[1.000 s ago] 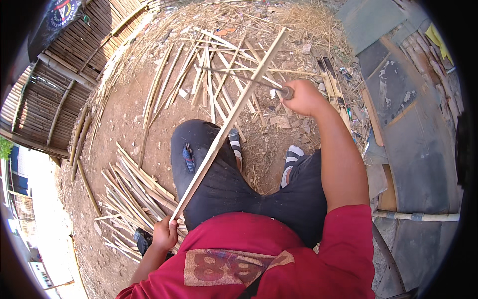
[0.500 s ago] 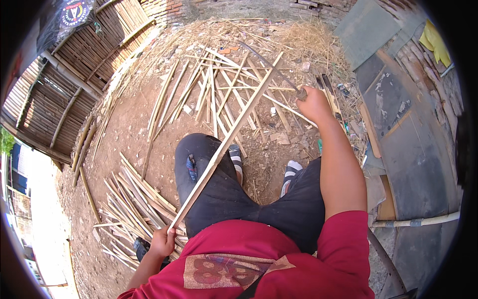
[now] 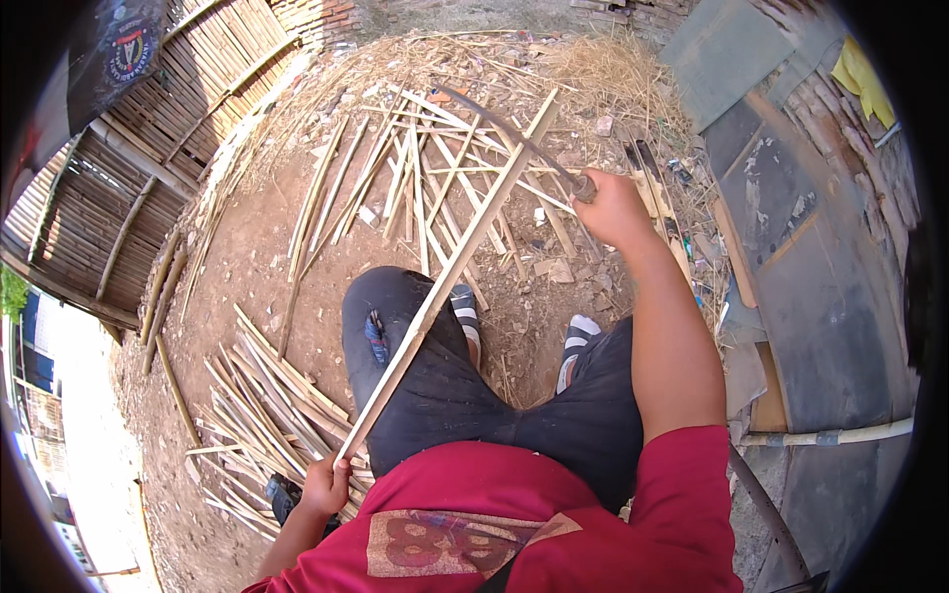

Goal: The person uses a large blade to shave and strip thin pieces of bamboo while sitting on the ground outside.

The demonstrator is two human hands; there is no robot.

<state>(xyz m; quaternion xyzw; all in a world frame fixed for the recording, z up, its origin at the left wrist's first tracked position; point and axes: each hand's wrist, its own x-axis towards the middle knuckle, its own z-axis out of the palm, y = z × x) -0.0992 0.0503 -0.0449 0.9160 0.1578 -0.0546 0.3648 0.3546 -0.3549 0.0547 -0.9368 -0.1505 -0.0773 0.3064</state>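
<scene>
Seated person in red shirt: left hand (image 3: 326,486) is gripping the near end of a long bamboo strip (image 3: 450,277) lying across the left knee; right hand (image 3: 613,208) is holding a curved blade (image 3: 504,133) raised over scattered bamboo slats (image 3: 395,168) on the dirt ground (image 3: 247,267). A slat pile (image 3: 262,395) is lying beside the left leg.

A red short-sleeved shirt (image 3: 554,524) with a darker printed patch at six o'clock is worn over black trousers (image 3: 494,395), and striped sandals (image 3: 578,336) are seen toward the centre, forearms left bare.
</scene>
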